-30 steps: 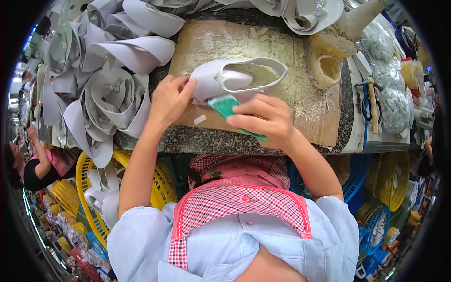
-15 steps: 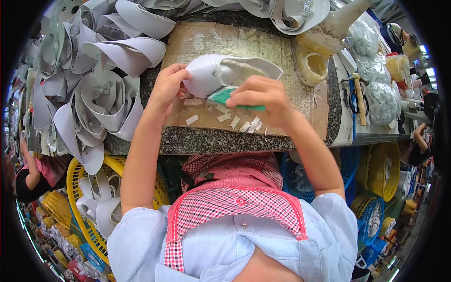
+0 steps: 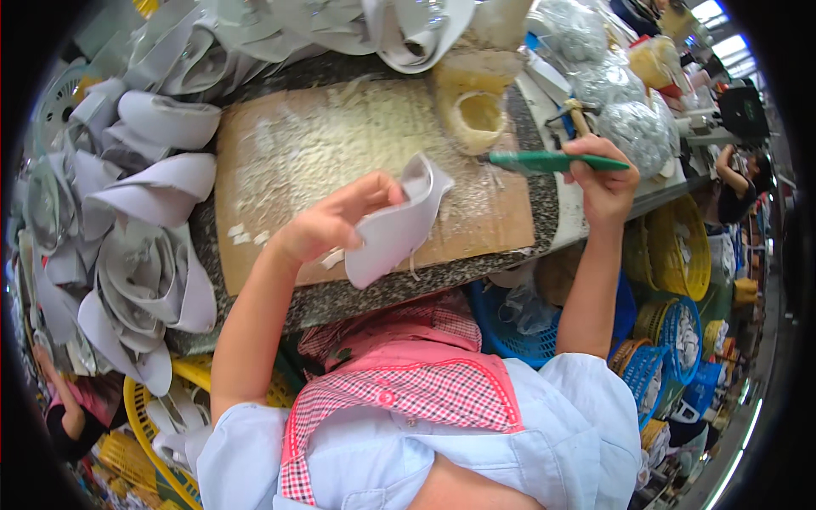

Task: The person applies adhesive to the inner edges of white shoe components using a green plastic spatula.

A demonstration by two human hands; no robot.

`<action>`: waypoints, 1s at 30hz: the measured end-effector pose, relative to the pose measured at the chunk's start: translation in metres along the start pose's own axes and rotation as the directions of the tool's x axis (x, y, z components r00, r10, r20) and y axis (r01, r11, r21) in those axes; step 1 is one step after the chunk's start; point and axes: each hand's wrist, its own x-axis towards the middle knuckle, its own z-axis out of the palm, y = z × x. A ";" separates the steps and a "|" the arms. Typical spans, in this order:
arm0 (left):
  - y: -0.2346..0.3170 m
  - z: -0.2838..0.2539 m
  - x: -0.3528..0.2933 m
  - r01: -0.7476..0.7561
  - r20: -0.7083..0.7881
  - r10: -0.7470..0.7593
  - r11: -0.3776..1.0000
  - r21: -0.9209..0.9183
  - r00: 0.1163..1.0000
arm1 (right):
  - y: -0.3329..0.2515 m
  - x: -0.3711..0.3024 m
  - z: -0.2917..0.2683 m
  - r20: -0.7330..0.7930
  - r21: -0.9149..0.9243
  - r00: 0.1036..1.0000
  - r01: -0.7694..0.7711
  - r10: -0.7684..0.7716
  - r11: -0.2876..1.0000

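My left hand [image 3: 340,217] grips a white shoe upper [image 3: 395,234], tilted on edge above the near part of a glue-crusted cardboard sheet [image 3: 297,144]. My right hand [image 3: 602,183] is closed round the handle of a green brush [image 3: 540,161], held nearly level. The brush's dark tip points left, close to the lower lip of a yellowish, glue-caked pot [image 3: 481,115]; whether it touches the pot I cannot tell. Small white scraps [image 3: 242,234] lie on the cardboard's left side.
White shoe uppers [image 3: 149,272] are heaped along the left and far sides of the speckled stone worktop [image 3: 314,306]. A hammer [image 3: 578,117] and clear plastic bundles [image 3: 629,127] lie at the right. Yellow [image 3: 680,246] and blue baskets [image 3: 518,327] stand below.
The brush has left the upper and moved right, over beside the pot. My left hand has brought the upper nearer and turned it on edge. The whole view has swung to the right.
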 end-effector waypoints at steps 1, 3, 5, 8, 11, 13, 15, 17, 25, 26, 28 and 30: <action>-0.002 0.006 0.002 0.037 -0.006 -0.036 0.994 0.100 0.999 | 0.002 0.002 0.005 -0.094 -0.094 0.995 0.020 -0.029 0.995; 0.010 0.016 -0.001 0.112 -0.028 -0.110 0.991 0.075 0.994 | 0.019 0.010 0.017 -0.162 -0.273 0.977 0.088 -0.136 0.958; 0.018 0.013 -0.008 -0.057 -0.119 0.078 0.983 0.175 0.990 | 0.045 0.021 0.025 -0.031 -0.440 0.991 0.107 -0.134 0.892; 0.040 0.022 -0.023 -0.176 -0.339 0.299 0.920 0.349 0.892 | 0.039 0.028 0.023 0.006 -0.400 0.992 0.121 -0.129 0.908; 0.066 0.033 -0.030 -0.300 -0.285 0.483 0.811 0.502 0.828 | 0.028 0.024 0.006 -0.205 -0.212 0.962 0.134 -0.178 0.968; 0.083 0.044 -0.032 -0.261 -0.294 0.580 0.686 0.679 0.760 | 0.044 0.013 -0.005 0.208 -0.398 0.957 0.272 -0.203 0.876; 0.085 0.043 -0.027 -0.200 -0.276 0.669 0.543 0.815 0.690 | 0.051 -0.006 -0.017 -0.275 -0.038 0.961 0.025 -0.035 0.999; 0.088 0.042 -0.022 -0.012 -0.289 0.633 0.427 0.904 0.718 | 0.046 -0.007 -0.013 -0.431 -0.045 0.902 -0.048 0.024 0.998; 0.097 0.022 0.013 0.222 -0.320 0.586 0.234 0.946 0.744 | 0.043 0.010 0.121 0.117 -0.242 0.929 0.369 -0.351 0.897; 0.101 0.020 0.019 0.204 -0.256 0.579 0.155 0.967 0.774 | 0.053 0.015 0.129 0.144 -0.337 0.905 0.426 -0.401 0.840; 0.103 0.014 0.025 0.196 -0.227 0.548 0.116 0.974 0.805 | 0.069 0.016 0.137 0.154 -0.411 0.907 0.419 -0.391 0.810; 0.100 0.009 0.025 0.200 -0.215 0.558 0.088 0.976 0.802 | 0.071 0.006 0.142 0.198 -0.461 0.919 0.394 -0.341 0.795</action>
